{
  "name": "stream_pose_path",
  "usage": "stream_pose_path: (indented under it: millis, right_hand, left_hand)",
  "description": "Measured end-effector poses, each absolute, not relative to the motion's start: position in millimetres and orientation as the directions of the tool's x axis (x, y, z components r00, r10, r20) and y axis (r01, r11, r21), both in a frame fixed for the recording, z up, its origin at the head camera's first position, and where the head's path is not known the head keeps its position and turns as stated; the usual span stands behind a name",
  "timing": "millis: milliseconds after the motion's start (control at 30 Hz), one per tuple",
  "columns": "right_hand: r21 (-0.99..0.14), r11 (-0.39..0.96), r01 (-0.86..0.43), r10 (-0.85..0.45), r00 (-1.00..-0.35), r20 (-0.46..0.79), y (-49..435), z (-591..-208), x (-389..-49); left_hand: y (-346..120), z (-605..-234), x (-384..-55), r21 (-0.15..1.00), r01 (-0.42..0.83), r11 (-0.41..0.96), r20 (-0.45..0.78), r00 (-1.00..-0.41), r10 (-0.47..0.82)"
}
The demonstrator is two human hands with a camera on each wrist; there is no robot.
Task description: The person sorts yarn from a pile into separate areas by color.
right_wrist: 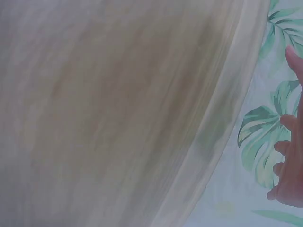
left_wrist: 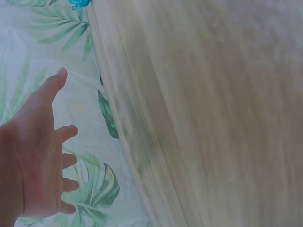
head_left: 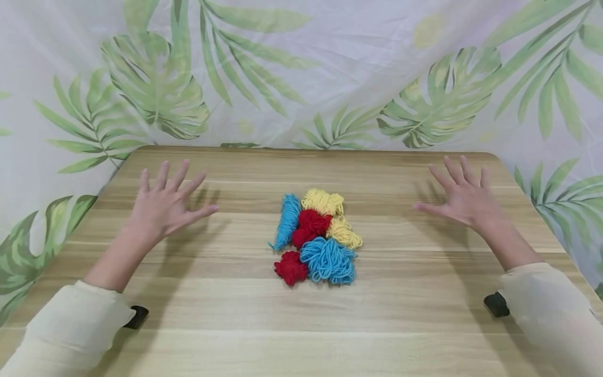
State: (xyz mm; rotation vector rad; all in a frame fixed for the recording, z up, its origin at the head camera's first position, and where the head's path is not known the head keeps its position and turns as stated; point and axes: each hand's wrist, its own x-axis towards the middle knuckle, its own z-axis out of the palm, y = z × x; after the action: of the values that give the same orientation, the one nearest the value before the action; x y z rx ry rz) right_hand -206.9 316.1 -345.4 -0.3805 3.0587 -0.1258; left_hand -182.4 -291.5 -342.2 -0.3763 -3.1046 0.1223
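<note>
Several small bundles of yarn lie clustered at the middle of the table. A long blue yarn bundle [head_left: 288, 222] is on the left, with a yellow bundle [head_left: 322, 202] at the back and another yellow bundle [head_left: 345, 233] to the right. Between them sits a red bundle [head_left: 312, 227]; a second red bundle [head_left: 291, 268] and a looped blue bundle [head_left: 328, 260] are at the front. My left hand [head_left: 165, 204] hovers left of the yarn, fingers spread, holding nothing. On the other side my right hand [head_left: 464, 196] is likewise spread and touches nothing.
The wooden table [head_left: 226, 324] has rounded far corners. Behind it hangs a white cloth [head_left: 348, 68] printed with green leaves. A dark strap piece shows at each cream sleeve [head_left: 75, 324].
</note>
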Motion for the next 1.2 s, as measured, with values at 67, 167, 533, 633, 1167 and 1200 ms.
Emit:
stream_pose_path:
  millis: [67, 167, 533, 633, 1167, 1200]
  right_hand:
    - [-0.082, 0.966, -0.246, -0.251, -0.967, -0.052, 313.1, -344.8, -207.6]
    - [-0.083, 0.964, -0.254, -0.259, -0.963, -0.070, 307.5, -344.0, -208.1]
    - [-0.084, 0.951, -0.296, -0.300, -0.953, -0.039, 283.8, -343.6, -207.3]
    - [-0.090, 0.947, -0.307, -0.311, -0.950, -0.034, 278.4, -343.7, -205.8]
    - [-0.088, 0.922, -0.377, -0.378, -0.926, -0.003, 254.8, -347.5, -201.4]
    - [-0.089, 0.921, -0.380, -0.382, -0.924, 0.001, 253.6, -347.8, -201.1]
  left_hand:
    - [-289.0, -342.4, -182.2, -0.077, 0.241, 0.968, 0.007, -0.970, 0.242]
    - [-284.8, -342.2, -181.4, -0.081, 0.245, 0.966, 0.010, -0.969, 0.247]
    - [-268.0, -340.5, -179.2, -0.082, 0.251, 0.965, -0.004, -0.968, 0.251]
    - [-263.7, -340.7, -178.8, -0.084, 0.258, 0.963, 0.000, -0.966, 0.259]
    - [-238.4, -340.1, -180.4, -0.079, 0.317, 0.945, -0.020, -0.948, 0.316]
    - [-236.9, -340.0, -180.6, -0.071, 0.320, 0.945, -0.023, -0.948, 0.319]
